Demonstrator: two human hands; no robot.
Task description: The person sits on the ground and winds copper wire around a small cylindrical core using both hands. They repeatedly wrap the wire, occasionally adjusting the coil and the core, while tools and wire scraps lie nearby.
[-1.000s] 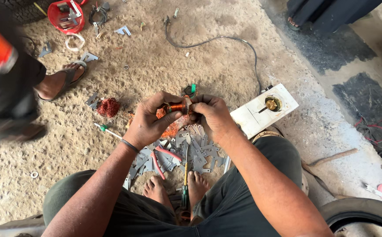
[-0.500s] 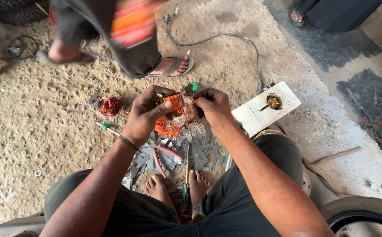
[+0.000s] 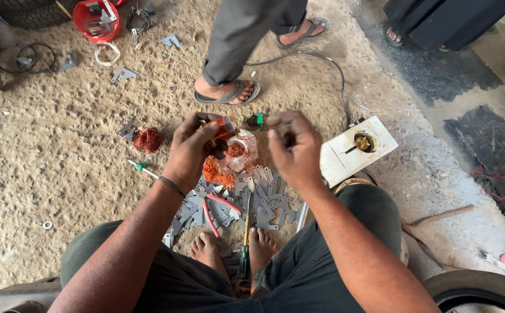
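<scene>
A: Copper-wound small coil bobbin point(image 3: 224, 126), orange and boxy: where is it?

B: Pinched between the fingertips of the left hand point(image 3: 191, 152), raised above the heap of grey stamped metal plates point(image 3: 258, 200) on the sandy concrete floor point(image 3: 61, 150).

A: And the right hand point(image 3: 294, 149)?

B: Fingers curled together, tips nipping a small green-capped part point(image 3: 256, 120) just beside the bobbin.

A: Nearby items?

B: Red-handled pliers point(image 3: 214, 207) on the plates; a loose tangle of copper wire point(image 3: 147, 139) lies to the left.
</scene>
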